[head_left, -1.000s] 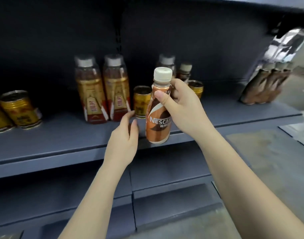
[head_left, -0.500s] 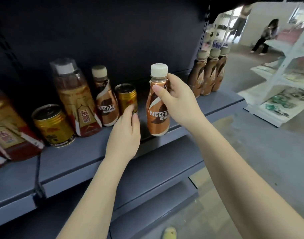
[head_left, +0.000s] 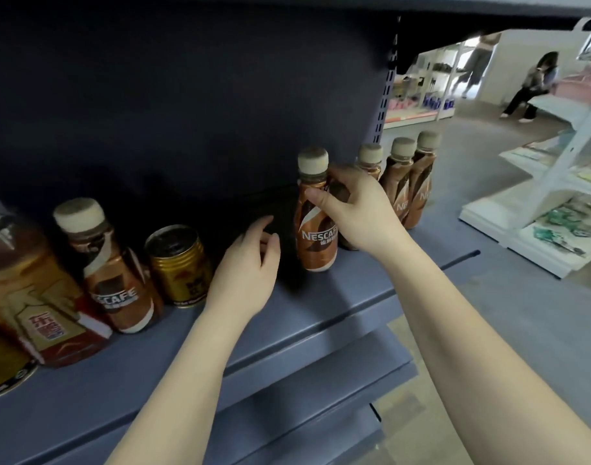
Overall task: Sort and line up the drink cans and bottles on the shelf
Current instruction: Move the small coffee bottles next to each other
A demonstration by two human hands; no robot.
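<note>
Shelf point(head_left: 321, 317): blue-grey painted metal, flat, with a dark back panel; contents listed from the left edge. Tea bottle point(head_left: 28, 290): large clear plastic, amber liquid, red-and-cream label, cut off by the left edge, standing at the front. Coffee bottle point(head_left: 114, 270): waisted brown plastic with glossy wrap and pale ribbed cap, upright, just beside the tea bottle on its right. Can point(head_left: 178, 265): gold metal cylinder, ridged shoulder, dark top, upright, just beside that coffee bottle. Left hand point(head_left: 245, 268): empty, fingers loosely curled and slightly apart, hovering over bare shelf between the can and the held bottle, touching neither. Held bottle point(head_left: 315, 226): same brown waisted shape, white lettering, pale cap, upright; whether its base touches the shelf cannot be told. Right hand point(head_left: 356, 213): wrapped around the held bottle from its right side, thumb pressed across the front of the narrow shoulder just under the neck, fingers curled behind the body and hidden. Row of bottles point(head_left: 406, 186): three matching brown coffee bottles with pale caps, upright, touching one another at the shelf's right end, just behind and right of the right hand, the nearest one partly hidden by it.
</note>
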